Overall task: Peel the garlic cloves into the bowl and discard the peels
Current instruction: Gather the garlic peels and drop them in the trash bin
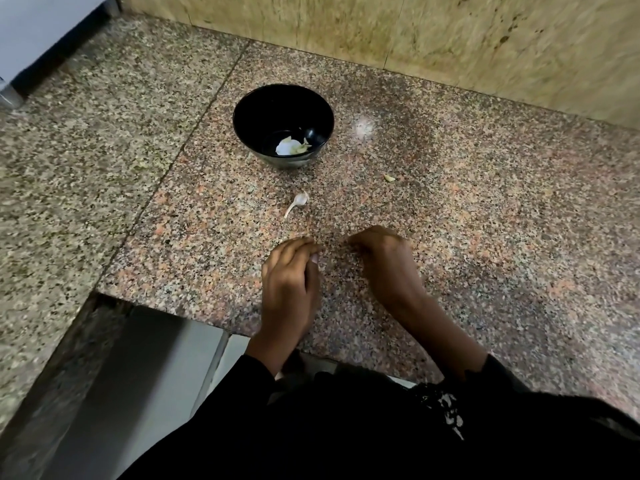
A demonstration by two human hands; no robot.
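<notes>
Resting both on the worktop [485, 209]: left hand [291, 282] and right hand [388, 265] curled, contents not visible. Garlic clove [298, 202] lies just beyond left hand, bowl [283, 124] farther. Clove looks light, skin papery and slippery; best pinched at its tail.

L hand [289, 275] & R hand [384, 258] low, side by side, fingers curled under; R blurred.
</notes>
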